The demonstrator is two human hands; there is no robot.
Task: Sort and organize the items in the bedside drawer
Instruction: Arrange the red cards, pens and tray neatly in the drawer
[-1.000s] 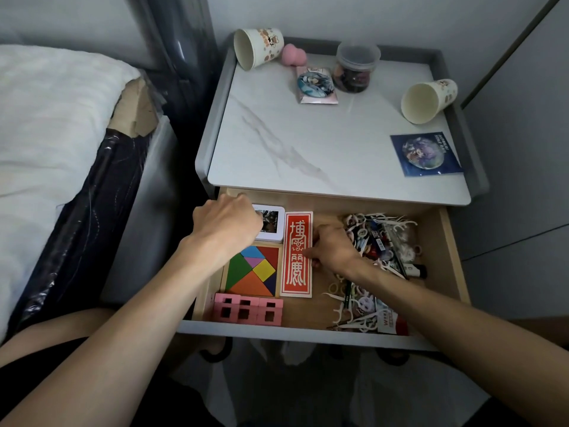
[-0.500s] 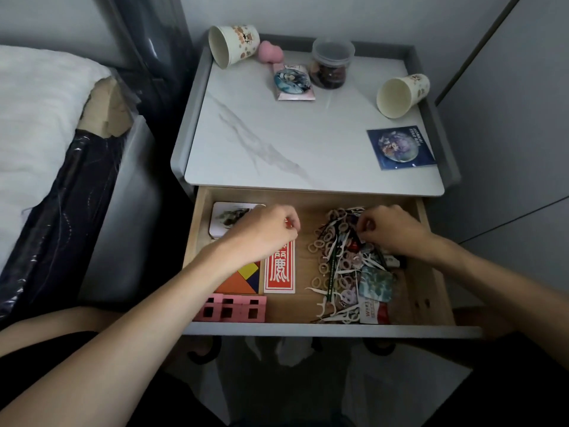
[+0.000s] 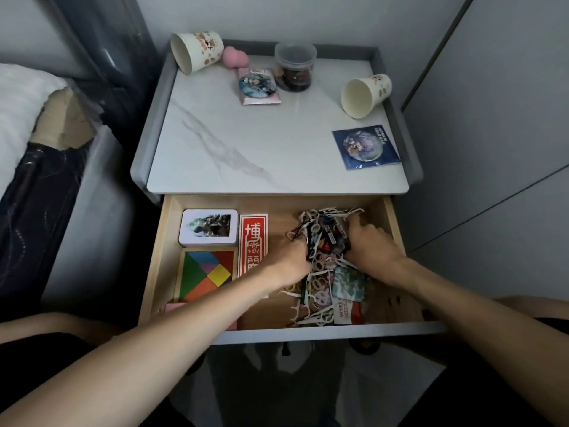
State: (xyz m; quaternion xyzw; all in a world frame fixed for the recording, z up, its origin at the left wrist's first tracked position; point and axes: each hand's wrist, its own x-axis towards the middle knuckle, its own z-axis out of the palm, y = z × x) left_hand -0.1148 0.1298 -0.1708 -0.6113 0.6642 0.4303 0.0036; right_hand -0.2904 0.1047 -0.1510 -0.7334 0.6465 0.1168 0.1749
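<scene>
The open wooden drawer [image 3: 397, 241] holds a white tin [image 3: 208, 227], a red printed card [image 3: 253, 241], a coloured tangram puzzle [image 3: 207, 275] and a pink block strip [image 3: 172, 307] on its left side. A tangled pile of small items [image 3: 323, 241], with floss picks, hair rings and packets, fills the right side. My left hand [image 3: 291, 261] digs its curled fingers into the pile's left edge. My right hand [image 3: 368, 241] curls over the pile's right edge. Both hands cup the same heap from opposite sides.
On the white nightstand top [image 3: 261, 143] lie two tipped paper cups [image 3: 195, 50] [image 3: 365, 94], a pink sponge [image 3: 235, 57], a lidded clear jar [image 3: 295, 66], and two badge packets [image 3: 258, 87] [image 3: 365, 146]. A bed [image 3: 27, 124] stands left, grey cabinet panels [image 3: 492, 118] right.
My left hand moved right from the red card to the pile's left edge. My right hand shifted over the pile's right side. The view dropped closer to the drawer.
</scene>
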